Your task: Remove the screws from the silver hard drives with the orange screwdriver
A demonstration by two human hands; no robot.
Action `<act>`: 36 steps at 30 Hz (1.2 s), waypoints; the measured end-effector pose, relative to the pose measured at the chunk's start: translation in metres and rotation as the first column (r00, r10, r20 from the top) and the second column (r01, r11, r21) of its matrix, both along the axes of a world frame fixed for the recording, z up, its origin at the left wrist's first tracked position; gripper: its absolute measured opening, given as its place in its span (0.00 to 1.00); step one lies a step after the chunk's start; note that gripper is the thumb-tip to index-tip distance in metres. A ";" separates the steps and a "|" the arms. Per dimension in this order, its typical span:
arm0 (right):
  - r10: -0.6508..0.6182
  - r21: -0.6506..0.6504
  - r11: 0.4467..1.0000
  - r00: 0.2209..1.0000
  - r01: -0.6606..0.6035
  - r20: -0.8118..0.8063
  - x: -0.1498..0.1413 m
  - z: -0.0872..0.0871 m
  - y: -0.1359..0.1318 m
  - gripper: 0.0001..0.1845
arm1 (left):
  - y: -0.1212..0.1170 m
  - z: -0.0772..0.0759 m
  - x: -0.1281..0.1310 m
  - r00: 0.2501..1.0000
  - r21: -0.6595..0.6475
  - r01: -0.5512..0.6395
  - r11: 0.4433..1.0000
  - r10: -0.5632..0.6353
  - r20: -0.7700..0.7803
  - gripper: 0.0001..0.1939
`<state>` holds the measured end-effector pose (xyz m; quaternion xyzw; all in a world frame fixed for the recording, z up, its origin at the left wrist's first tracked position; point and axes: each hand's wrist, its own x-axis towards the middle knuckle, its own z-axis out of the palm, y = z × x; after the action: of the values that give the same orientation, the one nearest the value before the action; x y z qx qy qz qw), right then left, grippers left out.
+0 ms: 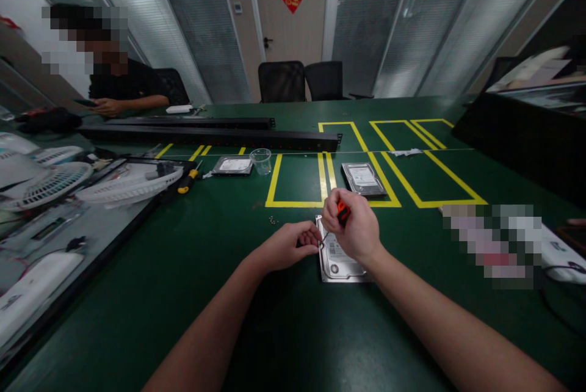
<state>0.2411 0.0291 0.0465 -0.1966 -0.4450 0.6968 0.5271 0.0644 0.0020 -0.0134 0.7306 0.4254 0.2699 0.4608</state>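
A silver hard drive (335,268) lies label side up on the green table in front of me, partly hidden by my right hand. My right hand (356,227) is wrapped round the orange and black handle of a screwdriver (343,212), whose thin shaft slants down to the drive's left edge. Beside that edge, my left hand (289,245) has its fingers curled and thumb drawn in near the screwdriver's tip. Whatever is between those fingertips is too small to make out. Several tiny screws (273,220) lie on the table to the left.
Two more hard drives, one at right (364,179) and one at left (232,165), lie beyond. Near the left one are a clear plastic cup (260,161) and a yellow screwdriver (188,181). Long black bars (210,137) cross behind; white fans (50,181) stand left. A person (126,83) sits far left.
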 end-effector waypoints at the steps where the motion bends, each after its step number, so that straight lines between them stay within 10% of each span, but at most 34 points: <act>1: -0.002 0.003 1.000 1.000 0.002 0.005 0.000 0.000 0.000 0.22 | 0.000 0.000 0.000 1.000 0.001 0.002 1.000 -0.002 0.003 0.08; 36: -0.004 0.045 0.999 0.999 0.002 0.054 0.003 -0.005 0.001 0.23 | -0.001 0.002 0.000 1.000 0.001 0.010 1.000 -0.010 -0.012 0.08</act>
<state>0.2439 0.0305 0.0415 -0.2042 -0.4745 0.6801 0.5202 0.0640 0.0015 -0.0113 0.7347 0.4244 0.2634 0.4590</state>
